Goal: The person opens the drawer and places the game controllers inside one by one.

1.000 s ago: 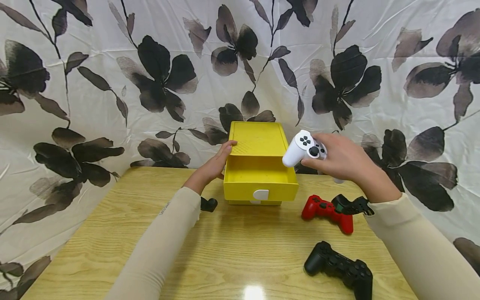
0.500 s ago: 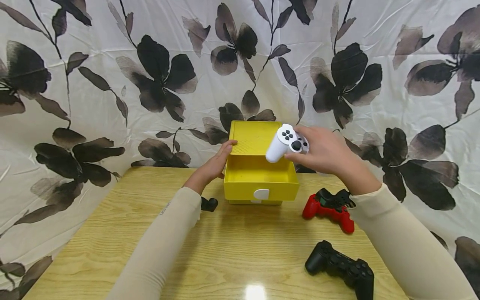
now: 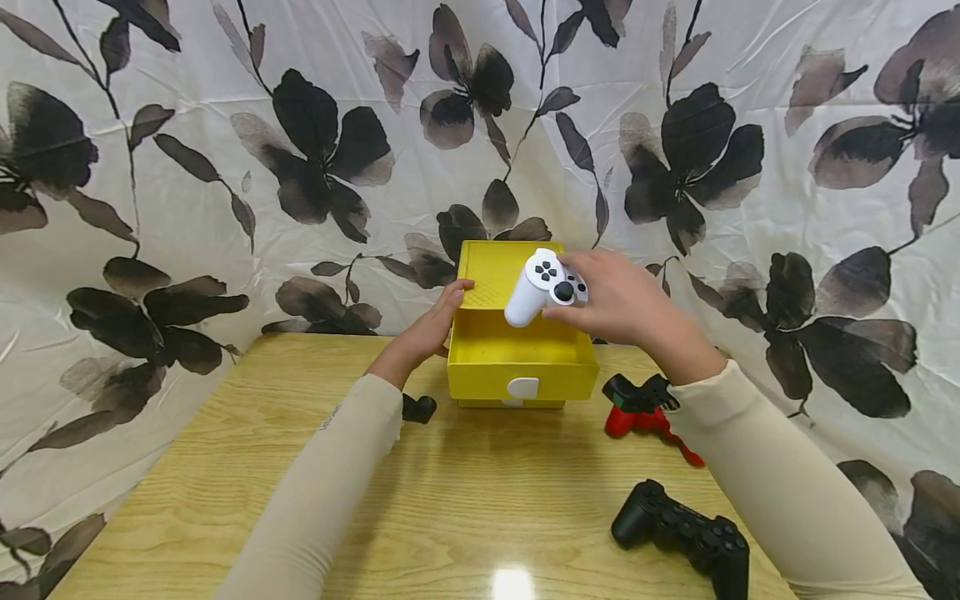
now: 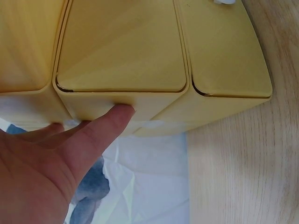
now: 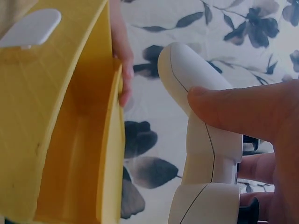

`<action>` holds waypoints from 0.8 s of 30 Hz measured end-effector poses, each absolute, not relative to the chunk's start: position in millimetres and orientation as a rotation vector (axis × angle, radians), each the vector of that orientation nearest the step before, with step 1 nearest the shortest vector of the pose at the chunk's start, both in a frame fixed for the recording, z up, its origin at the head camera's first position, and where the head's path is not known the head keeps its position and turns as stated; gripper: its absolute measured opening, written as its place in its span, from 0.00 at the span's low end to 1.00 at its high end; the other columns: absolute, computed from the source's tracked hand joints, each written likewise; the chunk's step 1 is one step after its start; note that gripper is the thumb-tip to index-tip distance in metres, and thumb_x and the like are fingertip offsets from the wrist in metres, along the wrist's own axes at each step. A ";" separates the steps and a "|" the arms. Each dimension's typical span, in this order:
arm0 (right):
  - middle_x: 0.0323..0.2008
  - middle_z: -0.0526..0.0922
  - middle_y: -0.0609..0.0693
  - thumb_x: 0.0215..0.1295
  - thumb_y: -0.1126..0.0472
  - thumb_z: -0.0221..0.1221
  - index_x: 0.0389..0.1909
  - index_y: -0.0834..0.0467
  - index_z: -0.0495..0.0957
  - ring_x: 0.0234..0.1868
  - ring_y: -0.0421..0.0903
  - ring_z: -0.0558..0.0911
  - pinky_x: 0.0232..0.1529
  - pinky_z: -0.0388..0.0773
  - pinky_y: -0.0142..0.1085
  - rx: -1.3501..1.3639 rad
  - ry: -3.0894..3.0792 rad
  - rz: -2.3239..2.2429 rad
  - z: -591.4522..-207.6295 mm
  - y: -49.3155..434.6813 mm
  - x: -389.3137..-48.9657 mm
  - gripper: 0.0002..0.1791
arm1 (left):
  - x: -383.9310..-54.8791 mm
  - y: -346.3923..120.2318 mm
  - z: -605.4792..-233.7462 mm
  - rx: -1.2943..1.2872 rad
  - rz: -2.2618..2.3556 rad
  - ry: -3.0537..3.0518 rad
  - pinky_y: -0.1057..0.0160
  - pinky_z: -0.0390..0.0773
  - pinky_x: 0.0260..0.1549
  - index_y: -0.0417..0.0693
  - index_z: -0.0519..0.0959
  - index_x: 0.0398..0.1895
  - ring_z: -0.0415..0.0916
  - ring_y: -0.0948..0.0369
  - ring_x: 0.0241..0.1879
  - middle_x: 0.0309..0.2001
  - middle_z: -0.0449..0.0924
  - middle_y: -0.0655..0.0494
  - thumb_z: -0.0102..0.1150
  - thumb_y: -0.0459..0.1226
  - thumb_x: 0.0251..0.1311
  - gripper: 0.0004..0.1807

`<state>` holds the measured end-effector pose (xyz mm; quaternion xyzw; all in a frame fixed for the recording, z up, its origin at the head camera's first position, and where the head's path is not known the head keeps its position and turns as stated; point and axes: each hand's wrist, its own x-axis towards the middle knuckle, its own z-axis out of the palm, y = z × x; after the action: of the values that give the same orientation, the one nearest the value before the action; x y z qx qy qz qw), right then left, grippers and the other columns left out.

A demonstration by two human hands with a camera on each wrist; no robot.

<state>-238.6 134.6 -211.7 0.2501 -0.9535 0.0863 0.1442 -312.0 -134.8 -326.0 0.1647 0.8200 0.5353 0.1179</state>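
A white game controller is held in my right hand, above the pulled-out upper drawer of a small yellow drawer box. In the right wrist view the thumb lies along the edge of the white controller, with fingers behind it. The drawer's inside shows bare yellow plastic in that view. My left hand rests against the box's left side and upper edge. Seen from the left wrist, the fingers of the left hand are extended and touch the yellow side wall.
On the wooden table, a red controller lies right of the box, partly hidden by the right wrist's camera strap. A black controller lies nearer at right. A floral cloth hangs behind.
My right hand has carried the white controller leftward, from beside the box to over the open drawer. The left hand and the box have stayed put.
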 end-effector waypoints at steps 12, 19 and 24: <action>0.47 0.77 0.51 0.48 0.35 0.60 0.59 0.53 0.68 0.43 0.49 0.74 0.40 0.70 0.42 0.744 -2.737 0.216 -215.0 118.0 -243.5 0.39 | -309.9 -135.0 -321.6 0.456 1.573 2.379 0.41 0.74 0.44 0.77 0.46 0.63 0.56 0.45 0.64 0.71 0.37 0.58 0.21 0.60 0.66 0.22; 0.47 0.77 0.50 0.47 0.32 0.58 0.59 0.48 0.67 0.42 0.47 0.74 0.34 0.70 0.40 0.712 -2.765 0.205 -220.5 108.0 -246.8 0.40 | -321.5 -136.2 -336.0 0.458 1.572 2.423 0.43 0.76 0.40 0.83 0.48 0.60 0.59 0.46 0.62 0.71 0.39 0.60 0.21 0.65 0.62 0.22; 0.49 0.77 0.50 0.48 0.32 0.57 0.60 0.49 0.66 0.44 0.47 0.74 0.37 0.71 0.42 0.718 -2.788 0.198 -225.4 103.4 -249.6 0.40 | -322.3 -135.0 -336.0 0.453 1.569 2.426 0.42 0.76 0.39 0.84 0.47 0.60 0.59 0.46 0.62 0.70 0.40 0.57 0.21 0.65 0.62 0.23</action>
<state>-249.6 103.4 -225.4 0.2468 -0.9582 0.0680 0.1277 -322.3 -135.0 -336.0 0.1539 0.8246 0.5334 0.1086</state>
